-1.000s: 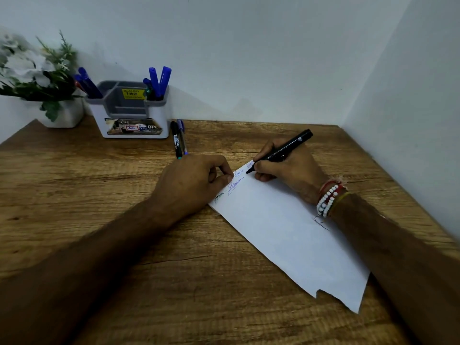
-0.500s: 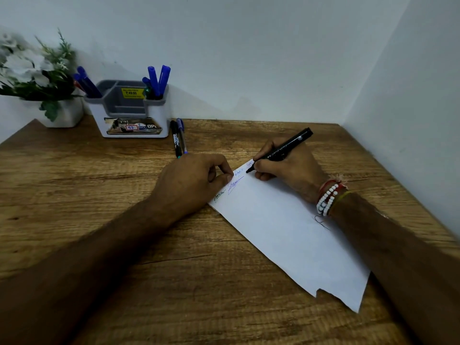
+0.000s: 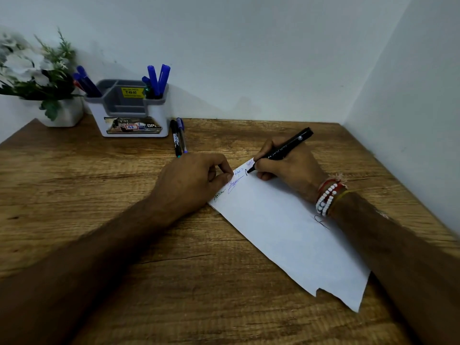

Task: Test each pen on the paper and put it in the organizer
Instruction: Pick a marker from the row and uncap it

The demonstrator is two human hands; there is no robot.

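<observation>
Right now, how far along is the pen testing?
Done: blue pens stand in the organizer, scribbles mark the paper. In hand: the right hand writes with a black marker; the left hand steadies the paper. Left: two pens lying on the table beside the organizer.

Single wide-angle head view: looks forward and down, close over desk [image 3: 87, 195].
</observation>
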